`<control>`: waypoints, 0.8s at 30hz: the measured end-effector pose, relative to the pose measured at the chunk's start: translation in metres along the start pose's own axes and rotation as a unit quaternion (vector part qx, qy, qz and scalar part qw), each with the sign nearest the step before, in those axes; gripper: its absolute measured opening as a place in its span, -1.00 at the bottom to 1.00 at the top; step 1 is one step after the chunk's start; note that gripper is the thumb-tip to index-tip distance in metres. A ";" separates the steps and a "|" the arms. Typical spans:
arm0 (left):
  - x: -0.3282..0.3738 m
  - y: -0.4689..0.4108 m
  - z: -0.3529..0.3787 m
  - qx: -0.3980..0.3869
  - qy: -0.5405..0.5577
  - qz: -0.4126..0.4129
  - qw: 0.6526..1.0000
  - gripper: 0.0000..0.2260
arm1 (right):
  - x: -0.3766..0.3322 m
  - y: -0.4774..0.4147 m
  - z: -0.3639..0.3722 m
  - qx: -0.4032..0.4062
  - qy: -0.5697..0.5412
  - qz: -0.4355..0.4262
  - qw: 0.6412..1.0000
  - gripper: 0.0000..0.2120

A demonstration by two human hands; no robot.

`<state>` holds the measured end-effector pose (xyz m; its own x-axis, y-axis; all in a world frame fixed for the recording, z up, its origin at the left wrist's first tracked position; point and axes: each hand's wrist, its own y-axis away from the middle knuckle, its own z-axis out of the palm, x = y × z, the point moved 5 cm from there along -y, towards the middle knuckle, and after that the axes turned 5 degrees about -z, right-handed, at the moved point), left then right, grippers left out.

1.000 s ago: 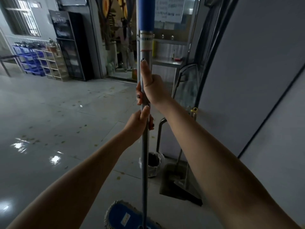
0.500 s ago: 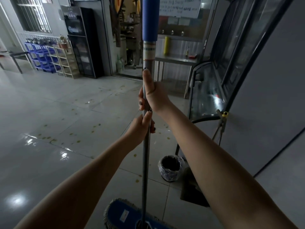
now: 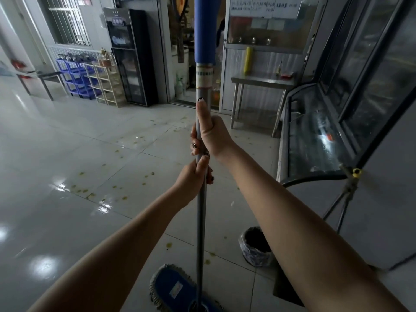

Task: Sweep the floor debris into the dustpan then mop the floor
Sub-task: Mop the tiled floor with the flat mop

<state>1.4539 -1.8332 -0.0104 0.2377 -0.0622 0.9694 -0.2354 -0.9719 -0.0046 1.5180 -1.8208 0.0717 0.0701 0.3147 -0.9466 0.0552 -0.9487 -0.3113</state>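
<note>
A flat mop stands upright before me, its grey pole (image 3: 200,224) topped by a blue foam grip and its blue fringed head (image 3: 173,288) lying on the tiled floor at the bottom centre. My right hand (image 3: 211,136) grips the pole higher up, thumb stretched straight along it. My left hand (image 3: 193,179) grips the pole just below, thumb up against the shaft. Yellowish spots (image 3: 117,188) dot the wet, shiny floor ahead. A dark dustpan (image 3: 283,287) lies on the floor at the right, partly hidden behind my right forearm.
A small bin (image 3: 255,246) with a patterned liner stands right of the mop. A glass display counter (image 3: 315,136) and grey wall run along the right. A steel table (image 3: 261,83), a black cabinet (image 3: 132,57), shelves and blue crates (image 3: 76,77) line the far wall.
The view has turned left and away from the right wall, showing more open floor. The bin and dustpan slid right in view. Both hands keep the same hold on the pole.
</note>
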 end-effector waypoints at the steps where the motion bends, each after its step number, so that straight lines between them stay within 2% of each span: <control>1: -0.001 -0.006 -0.005 -0.001 -0.003 -0.002 1.000 -0.59 | 0.002 -0.007 0.003 -0.004 0.002 0.003 1.000 -0.40; 14: -0.045 -0.057 -0.090 -0.001 0.002 0.029 1.000 -0.71 | 0.016 -0.058 0.087 -0.037 0.037 0.009 0.999 -0.41; 20: -0.090 -0.051 -0.095 -0.114 -0.020 -0.003 0.993 -0.54 | 0.049 -0.031 0.110 0.016 0.063 0.030 0.997 -0.19; 24: -0.102 -0.049 -0.088 -0.157 -0.038 0.012 0.987 -0.52 | 0.064 -0.016 0.105 0.095 0.067 0.042 0.992 -0.20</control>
<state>1.3581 -1.7597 -0.0876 0.2957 -0.1129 0.9486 -0.5197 -0.8522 0.0606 1.4175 -1.7889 0.0071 0.1996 0.2238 -0.9540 -0.1449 -0.9561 -0.2547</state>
